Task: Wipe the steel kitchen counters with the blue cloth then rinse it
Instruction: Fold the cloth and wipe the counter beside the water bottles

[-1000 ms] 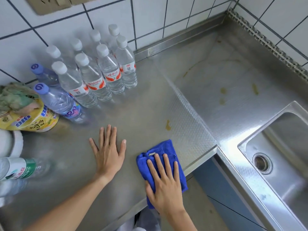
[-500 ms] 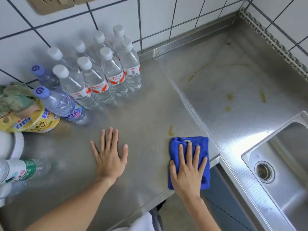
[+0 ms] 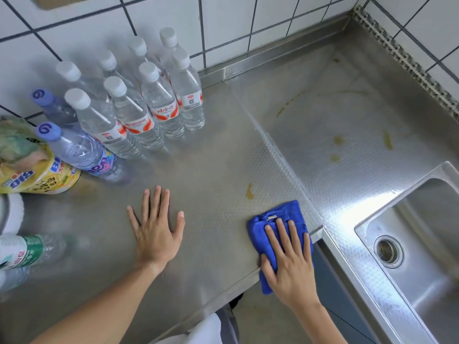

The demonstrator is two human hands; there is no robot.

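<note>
Stain (image 3: pixel 249 191) lies just beyond the right hand (image 3: pixel 288 259), whose flat fingers (image 3: pixel 282 234) press the cloth (image 3: pixel 278 219); left hand (image 3: pixel 156 232) flat on the desk (image 3: pixel 211 157).

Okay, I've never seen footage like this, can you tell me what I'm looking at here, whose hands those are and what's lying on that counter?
A camera worn on a person's head looks down at their own hands. The left hand rests flat on the steel counter. The right hand presses a blue cloth at the counter's front edge. Yellowish stains mark the steel. Water bottles stand by the tiled wall, with a yellow packet at the left. A sink sits to the right.
</note>
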